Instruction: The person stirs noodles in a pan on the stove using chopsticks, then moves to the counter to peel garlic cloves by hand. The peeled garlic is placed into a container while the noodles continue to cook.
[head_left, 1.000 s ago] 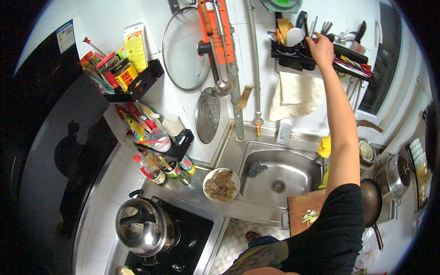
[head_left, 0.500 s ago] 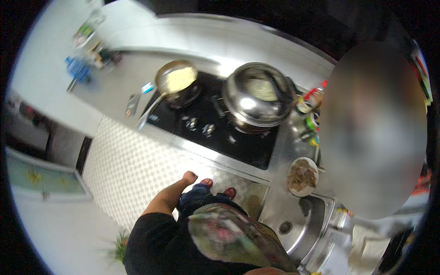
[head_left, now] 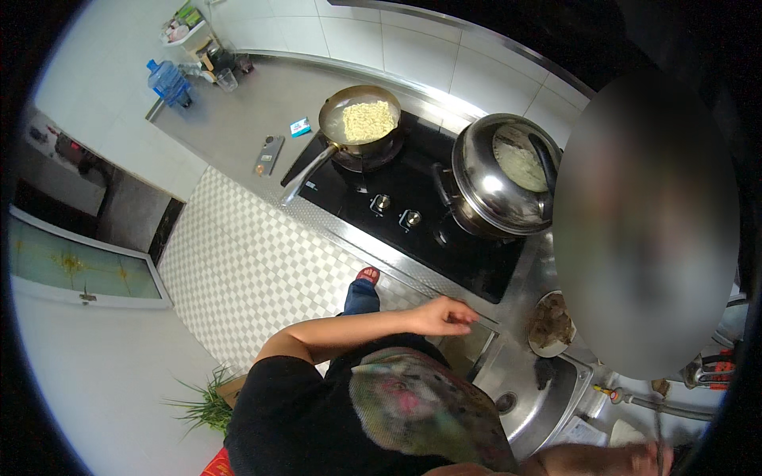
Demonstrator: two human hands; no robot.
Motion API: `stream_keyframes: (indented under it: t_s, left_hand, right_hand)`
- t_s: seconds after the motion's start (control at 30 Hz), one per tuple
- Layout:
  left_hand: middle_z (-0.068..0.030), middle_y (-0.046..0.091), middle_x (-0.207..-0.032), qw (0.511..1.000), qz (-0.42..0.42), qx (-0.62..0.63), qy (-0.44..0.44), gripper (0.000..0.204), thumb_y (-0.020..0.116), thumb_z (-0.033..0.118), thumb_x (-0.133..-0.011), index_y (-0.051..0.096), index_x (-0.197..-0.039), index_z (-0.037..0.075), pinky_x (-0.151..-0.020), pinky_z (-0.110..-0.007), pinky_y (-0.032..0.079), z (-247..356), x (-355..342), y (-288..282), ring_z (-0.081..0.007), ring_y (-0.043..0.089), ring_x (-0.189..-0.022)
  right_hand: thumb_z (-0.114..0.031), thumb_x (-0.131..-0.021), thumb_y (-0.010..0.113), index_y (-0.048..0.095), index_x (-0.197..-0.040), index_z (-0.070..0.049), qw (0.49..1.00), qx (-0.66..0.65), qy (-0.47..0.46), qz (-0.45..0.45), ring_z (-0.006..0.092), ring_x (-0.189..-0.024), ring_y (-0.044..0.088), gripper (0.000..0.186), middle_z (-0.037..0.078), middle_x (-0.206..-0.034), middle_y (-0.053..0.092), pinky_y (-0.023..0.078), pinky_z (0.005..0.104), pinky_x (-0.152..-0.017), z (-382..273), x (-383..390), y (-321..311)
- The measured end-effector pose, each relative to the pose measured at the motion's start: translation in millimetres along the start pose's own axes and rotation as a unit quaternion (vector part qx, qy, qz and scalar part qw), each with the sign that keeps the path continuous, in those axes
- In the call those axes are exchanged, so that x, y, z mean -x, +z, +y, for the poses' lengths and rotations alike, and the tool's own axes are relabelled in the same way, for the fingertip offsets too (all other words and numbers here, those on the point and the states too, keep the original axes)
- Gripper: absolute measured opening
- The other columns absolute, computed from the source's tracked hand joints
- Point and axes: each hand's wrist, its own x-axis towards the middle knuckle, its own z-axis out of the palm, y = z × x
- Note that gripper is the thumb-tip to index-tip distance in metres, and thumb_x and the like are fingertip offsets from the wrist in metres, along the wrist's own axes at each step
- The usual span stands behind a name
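Note:
My left hand (head_left: 446,316) hovers at the counter's front edge, fingers loosely bent and apart, holding nothing. Low on the right, my right hand (head_left: 652,458) is blurred and partly dark; its fingers appear closed around a thin dark upright thing (head_left: 660,424) whose kind I cannot make out. Nearest my left hand are the steel sink (head_left: 520,424) and a white plate (head_left: 566,343) of brownish food pieces. On the black stove (head_left: 429,178), a long-handled frying pan (head_left: 333,119) holds a block of instant noodles (head_left: 369,121). Beside it stands a large lidded steel pot (head_left: 476,178).
A phone (head_left: 269,155) and a small blue-white box (head_left: 300,127) lie left of the stove. A blue water jug (head_left: 168,82) stands at the counter's far left. Below, a checkered floor (head_left: 238,262) borders a potted plant (head_left: 208,404). A blurred oval covers part of the right side.
My left hand has come up and right from beside my leg to the counter edge. My right hand has come into view at lower right. The view has shifted.

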Motion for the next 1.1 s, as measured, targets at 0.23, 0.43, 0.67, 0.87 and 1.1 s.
stream_keyframes:
  t_s: [0.23, 0.43, 0.67, 0.87, 1.1]
  left_hand:
    - [-0.0065, 0.048, -0.106, 0.947, -0.010, 0.259, 0.192, 0.064, 0.068, 0.005, -0.076, 0.038, -0.132, 0.005, -0.077, -0.026, 0.047, 71.8, 25.8, -78.5, -0.0124, 0.053, -0.088]
    - [-0.0103, 0.047, -0.103, 0.957, 0.103, 0.132, 0.238, 0.030, 0.055, -0.001, -0.081, 0.051, -0.111, -0.003, -0.071, -0.026, 0.048, 97.0, 80.4, -182.6, -0.0144, 0.054, -0.087]
    - [-0.0131, 0.053, -0.094, 0.953, 0.199, 0.026, 0.227, 0.012, 0.049, -0.001, -0.086, 0.059, -0.092, -0.006, -0.069, -0.026, 0.051, 114.2, 122.8, -275.4, -0.0165, 0.061, -0.075]
    - [-0.0105, 0.054, -0.090, 0.902, 0.353, -0.109, 0.225, 0.010, 0.054, -0.002, -0.083, 0.060, -0.090, -0.005, -0.068, -0.026, 0.049, 95.5, 122.4, -342.2, -0.0190, 0.062, -0.077]
    - [-0.0117, 0.060, -0.084, 0.886, 0.392, -0.128, 0.210, 0.017, 0.057, -0.004, -0.080, 0.058, -0.097, -0.005, -0.067, -0.026, 0.049, 77.2, 107.5, -388.3, -0.0157, 0.063, -0.076]
  right_hand:
    - [-0.023, -0.088, 0.052, 0.049, -0.109, -0.003, 0.907, 0.067, 0.256, -0.326, 0.0193, -0.072, 0.056, 0.030, 0.009, -0.091, 0.058, 0.046, 0.0289, -0.060, -52.4, 211.7, 169.3]
    - [-0.017, -0.093, 0.046, 0.048, -0.105, -0.005, 0.641, -0.323, 0.662, -0.216, 0.0091, -0.064, 0.054, 0.017, 0.007, -0.088, 0.056, 0.044, 0.0230, -0.053, -94.0, 268.2, 276.3]
    - [-0.017, -0.091, 0.049, 0.052, -0.105, -0.002, 0.511, -0.310, 0.712, -0.368, 0.0150, -0.079, 0.061, 0.020, 0.011, -0.098, 0.060, 0.051, 0.0272, -0.064, -116.9, 299.9, 360.3]
    - [-0.022, -0.090, 0.053, 0.055, -0.106, -0.003, 0.545, -0.173, 0.703, -0.422, 0.0157, -0.079, 0.061, 0.024, 0.011, -0.101, 0.060, 0.051, 0.0267, -0.068, -92.1, 334.2, 342.4]
    - [-0.014, -0.091, 0.050, 0.058, -0.103, -0.004, 0.551, -0.088, 0.694, -0.454, 0.0131, -0.080, 0.061, 0.018, 0.008, -0.099, 0.062, 0.048, 0.0235, -0.069, -90.6, 354.5, 331.6]
